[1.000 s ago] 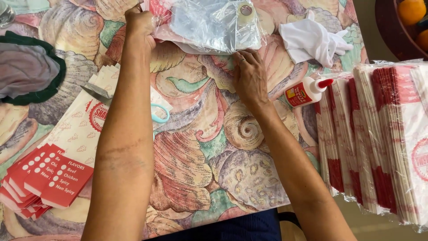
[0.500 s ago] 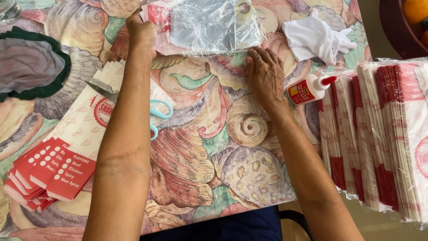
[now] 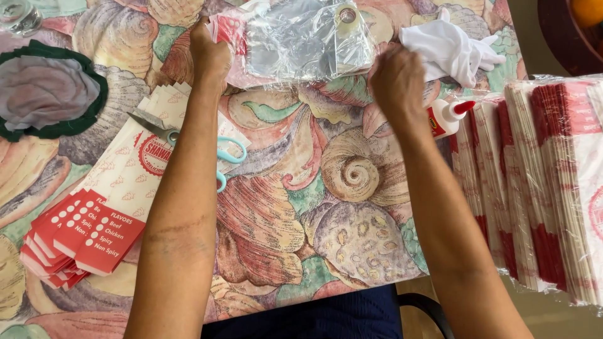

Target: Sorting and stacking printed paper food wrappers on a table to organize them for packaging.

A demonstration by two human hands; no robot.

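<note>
My left hand [image 3: 210,55] is closed on the left edge of a clear plastic bag [image 3: 301,39] that lies at the far side of the table, over a red-and-white paper piece. My right hand [image 3: 397,78] rests knuckles up at the bag's right lower corner; its fingers curl down on the plastic edge. A tape roll [image 3: 347,15] lies on the bag near its top right.
A fanned stack of red-and-white paper bags [image 3: 107,207] lies at left with blue-handled scissors [image 3: 207,147] on it. A glue bottle [image 3: 446,114], a white cloth [image 3: 449,50] and wrapped bag bundles [image 3: 540,182] sit at right. A grey-green mat [image 3: 47,94] is far left.
My right hand has slid right and up along the bag's lower edge to its right corner. The view has shifted closer to the table. My left hand stays on the bag's left edge.
</note>
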